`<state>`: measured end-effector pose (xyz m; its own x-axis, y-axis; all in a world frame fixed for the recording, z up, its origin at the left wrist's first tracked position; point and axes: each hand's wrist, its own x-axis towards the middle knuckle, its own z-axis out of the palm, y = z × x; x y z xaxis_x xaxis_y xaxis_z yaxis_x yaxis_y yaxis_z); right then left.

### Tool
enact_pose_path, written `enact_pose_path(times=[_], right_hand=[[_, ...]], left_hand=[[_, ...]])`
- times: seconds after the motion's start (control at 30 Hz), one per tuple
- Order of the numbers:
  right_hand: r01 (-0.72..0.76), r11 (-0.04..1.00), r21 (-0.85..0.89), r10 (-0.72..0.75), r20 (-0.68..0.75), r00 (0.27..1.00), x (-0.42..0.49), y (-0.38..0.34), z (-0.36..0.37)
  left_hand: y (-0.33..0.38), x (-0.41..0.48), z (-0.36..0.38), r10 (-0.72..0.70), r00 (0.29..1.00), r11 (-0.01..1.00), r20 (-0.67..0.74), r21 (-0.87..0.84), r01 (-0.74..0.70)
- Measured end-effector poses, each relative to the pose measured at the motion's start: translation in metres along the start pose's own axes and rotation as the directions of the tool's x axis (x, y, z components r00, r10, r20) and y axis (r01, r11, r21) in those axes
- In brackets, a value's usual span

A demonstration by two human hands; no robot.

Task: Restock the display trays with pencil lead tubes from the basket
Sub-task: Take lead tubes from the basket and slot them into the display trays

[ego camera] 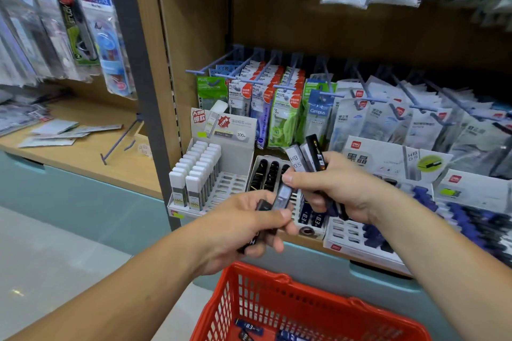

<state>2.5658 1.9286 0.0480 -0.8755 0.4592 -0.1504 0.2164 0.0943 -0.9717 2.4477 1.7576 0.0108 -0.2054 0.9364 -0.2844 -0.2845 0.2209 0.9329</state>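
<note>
My right hand grips a bunch of pencil lead tubes, grey and black, marked HB 0.5. My left hand holds dark tubes, and a grey tube is pinched between both hands. Behind them on the shelf stand display trays: a white tray with white-capped tubes at its left and several bare slots, a tray of black tubes, and a white tray of blue tubes to the right. The red basket hangs below my arms with a few blue tubes in it.
Hooks above the trays carry hanging packets of correction tape. A grey upright post divides this bay from the left shelf, where flat packets lie loose. A teal cabinet front runs under the shelf edge.
</note>
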Motion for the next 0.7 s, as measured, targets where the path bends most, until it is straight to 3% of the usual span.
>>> enact_pose_path(times=[0.1, 0.2, 0.33, 0.47, 0.7], right_hand=[[-0.098, 0.995, 0.013, 0.098, 0.013, 0.995, -0.009, 0.002, -0.007], [-0.216, 0.972, -0.088, 0.225, 0.12, 0.967, -0.022, 0.003, -0.009], [-0.263, 0.94, -0.217, 0.317, 0.27, 0.909, -0.033, 0.002, 0.0], [-0.247, 0.946, -0.212, 0.315, 0.41, 0.856, -0.035, 0.001, 0.012], [-0.206, 0.978, -0.022, 0.198, 0.401, 0.895, -0.035, 0.005, -0.008]], left_hand=[[0.001, -0.003, -0.002, -0.027, 0.992, 1.0, -0.121, 0.004, 0.028], [0.004, -0.007, -0.003, 0.027, 0.97, 0.999, -0.241, -0.028, -0.034], [0.006, -0.011, 0.009, 0.121, 0.964, 0.992, -0.235, 0.05, -0.112], [0.004, -0.014, 0.023, 0.212, 0.968, 0.966, -0.136, 0.181, -0.186], [0.004, -0.008, 0.013, 0.184, 0.953, 0.977, -0.24, 0.148, -0.151]])
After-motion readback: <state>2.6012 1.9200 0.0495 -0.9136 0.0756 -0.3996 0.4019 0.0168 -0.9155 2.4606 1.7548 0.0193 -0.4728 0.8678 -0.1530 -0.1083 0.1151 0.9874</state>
